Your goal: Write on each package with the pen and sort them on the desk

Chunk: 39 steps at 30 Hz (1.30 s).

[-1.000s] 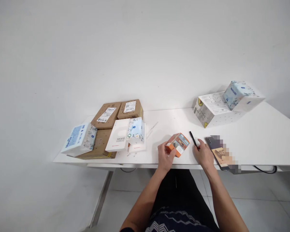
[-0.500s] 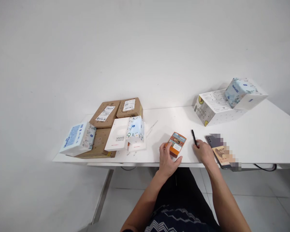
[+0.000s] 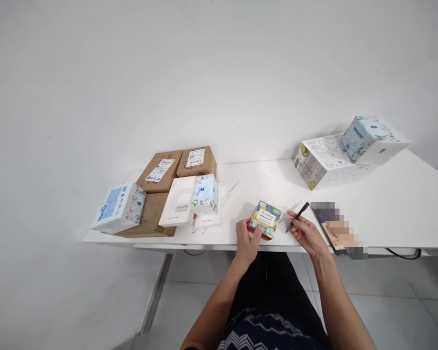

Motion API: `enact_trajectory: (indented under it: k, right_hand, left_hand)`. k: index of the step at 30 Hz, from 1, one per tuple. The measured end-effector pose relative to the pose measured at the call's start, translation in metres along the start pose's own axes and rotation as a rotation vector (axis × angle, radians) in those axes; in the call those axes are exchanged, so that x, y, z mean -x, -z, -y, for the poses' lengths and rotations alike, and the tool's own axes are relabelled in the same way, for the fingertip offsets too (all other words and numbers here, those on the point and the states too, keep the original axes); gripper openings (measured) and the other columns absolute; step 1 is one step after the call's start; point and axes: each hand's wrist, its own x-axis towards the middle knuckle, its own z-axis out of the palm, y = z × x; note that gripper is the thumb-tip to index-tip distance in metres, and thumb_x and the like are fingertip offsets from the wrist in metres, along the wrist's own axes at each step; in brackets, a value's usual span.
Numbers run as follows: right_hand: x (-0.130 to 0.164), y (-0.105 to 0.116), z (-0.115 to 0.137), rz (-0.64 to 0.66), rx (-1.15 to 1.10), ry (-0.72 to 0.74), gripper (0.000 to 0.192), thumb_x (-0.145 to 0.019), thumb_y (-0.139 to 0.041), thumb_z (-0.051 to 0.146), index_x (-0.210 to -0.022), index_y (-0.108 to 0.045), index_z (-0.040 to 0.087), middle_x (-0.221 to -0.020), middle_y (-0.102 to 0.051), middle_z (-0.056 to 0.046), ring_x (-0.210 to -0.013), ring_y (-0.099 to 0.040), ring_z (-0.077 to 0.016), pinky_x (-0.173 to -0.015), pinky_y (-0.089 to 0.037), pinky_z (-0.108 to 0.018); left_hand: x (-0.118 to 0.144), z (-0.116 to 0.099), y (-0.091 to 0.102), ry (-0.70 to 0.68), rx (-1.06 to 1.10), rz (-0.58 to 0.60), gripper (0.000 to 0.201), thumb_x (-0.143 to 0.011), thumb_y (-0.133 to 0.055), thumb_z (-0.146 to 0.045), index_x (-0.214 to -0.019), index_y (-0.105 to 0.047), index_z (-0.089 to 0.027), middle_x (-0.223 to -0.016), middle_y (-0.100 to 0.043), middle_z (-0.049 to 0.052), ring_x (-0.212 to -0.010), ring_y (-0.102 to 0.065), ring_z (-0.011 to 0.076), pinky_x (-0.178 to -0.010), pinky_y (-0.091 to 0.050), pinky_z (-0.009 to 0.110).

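Observation:
My left hand (image 3: pixel 248 242) grips a small box (image 3: pixel 265 218) by its lower left corner, thumb on the top face. Green, yellow and blue print with a white label covers the face turned to me, and an orange side shows beneath. To its right, my right hand (image 3: pixel 307 234) holds a black pen (image 3: pixel 300 214) between thumb and fingers. The pen slants, its lower end toward the table near the box. Just right of that hand lies a phone (image 3: pixel 323 218), partly hidden by a pixelated patch.
Brown cardboard boxes (image 3: pixel 160 170) stand at the left with a tissue pack (image 3: pixel 118 209) on one. A white power bank box (image 3: pixel 177 201) and a smaller tissue pack (image 3: pixel 204 194) lie beside them. Back right, a speckled box (image 3: pixel 323 160) sits by another tissue pack (image 3: pixel 372 138).
The small box has been turned over, from its orange printed face to the green and yellow one. My right hand has lifted the pen off the table and tilted it.

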Motion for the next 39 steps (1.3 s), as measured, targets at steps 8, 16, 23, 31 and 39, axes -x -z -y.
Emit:
enact_trajectory:
  k: [8, 16, 23, 31, 39]
  right_hand:
    - [0.0, -0.003, -0.005, 0.155, 0.024, -0.082, 0.038, -0.066, -0.075, 0.025, -0.102, -0.068, 0.017, -0.071, -0.066, 0.001, -0.058, -0.06, -0.0105, -0.057, -0.05, -0.021]
    - [0.0, -0.006, -0.001, 0.178, 0.047, -0.099, 0.038, -0.065, -0.074, 0.029, -0.101, -0.067, 0.018, -0.081, -0.071, -0.003, -0.071, -0.066, -0.017, -0.067, -0.052, -0.029]
    - [-0.003, -0.013, 0.005, 0.172, 0.07, -0.004, 0.038, -0.067, -0.072, 0.023, -0.104, -0.069, 0.018, -0.057, -0.061, 0.004, -0.052, -0.054, -0.0104, -0.055, -0.045, -0.023]
    - [-0.01, -0.015, 0.004, 0.112, 0.102, 0.177, 0.031, -0.068, -0.074, 0.031, -0.097, -0.072, 0.019, -0.075, -0.066, 0.0, -0.055, -0.052, -0.009, -0.052, -0.043, -0.023]
    - [-0.006, -0.015, 0.008, -0.141, -0.192, 0.242, 0.025, -0.062, -0.081, 0.035, -0.07, -0.065, 0.018, -0.066, -0.06, 0.003, -0.048, -0.047, -0.0043, -0.042, -0.039, -0.018]
  left_hand:
    - [-0.003, 0.001, -0.001, -0.132, -0.038, 0.191, 0.04, -0.096, -0.03, -0.041, -0.067, -0.05, -0.021, -0.079, -0.053, 0.004, -0.082, -0.053, 0.0179, -0.077, -0.046, 0.034]
    - [-0.007, 0.003, -0.004, 0.011, 0.193, 0.234, 0.038, -0.092, -0.045, -0.043, -0.121, -0.052, -0.02, -0.113, -0.063, 0.009, -0.095, -0.062, 0.0185, -0.081, -0.052, 0.033]
    - [-0.005, 0.0, -0.01, -0.153, 0.185, 0.239, 0.051, -0.095, -0.04, -0.034, -0.144, -0.032, -0.022, -0.138, -0.05, 0.012, -0.122, -0.052, 0.0228, -0.098, -0.047, 0.04]
    - [0.008, 0.011, -0.019, -0.404, 0.135, -0.007, 0.043, -0.09, -0.045, -0.025, -0.133, -0.043, -0.023, -0.137, -0.048, 0.013, -0.13, -0.044, 0.0248, -0.107, -0.04, 0.046]
    - [0.002, 0.0, -0.016, -0.428, 0.056, -0.09, 0.039, -0.09, -0.045, -0.03, -0.127, -0.045, -0.02, -0.126, -0.047, 0.015, -0.124, -0.044, 0.0274, -0.101, -0.042, 0.048]
